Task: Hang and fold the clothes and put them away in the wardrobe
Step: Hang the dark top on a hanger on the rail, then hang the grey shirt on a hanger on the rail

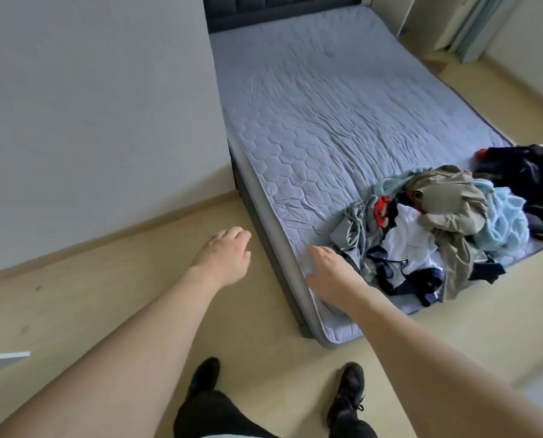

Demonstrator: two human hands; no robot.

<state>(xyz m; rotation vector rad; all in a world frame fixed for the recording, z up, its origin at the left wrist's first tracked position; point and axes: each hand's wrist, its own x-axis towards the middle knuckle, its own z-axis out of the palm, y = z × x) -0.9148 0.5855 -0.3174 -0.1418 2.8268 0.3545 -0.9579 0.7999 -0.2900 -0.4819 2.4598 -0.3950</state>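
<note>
The bed [327, 99] fills the upper middle of the view, its long axis running from the near corner at lower centre away toward the dark headboard [279, 7]. Its quilted blue-grey cover lies bare over most of the surface. The wood-tone floor [74, 295] surrounds it on the near and right sides.

The pile of clothes [437, 229] sits on the near end of the bed, toward the right edge, stretched roughly left to right across the mattress. It lies ahead and to the right of both hands. The pile is a loose, crumpled heap: olive-khaki fabric on top, a white garment with dark navy trim at the near side, grey cloth at the left edge, light blue towelling to the right, a small patch of red, and a separate mass of black garments [529, 175] at the far right. No item is folded or hung.

The right hand [330, 273] is nearer: it reaches over the mattress edge, fingers extended and slightly spread, just beside the grey left edge of the pile, gripping nothing. Contact with the cloth cannot be confirmed. The left hand [224, 257] hangs over the floor, well apart from the pile, fingers loosely curled and holding nothing.

Judgement: the first pick falls to the right hand, at the pile's left edge
</note>
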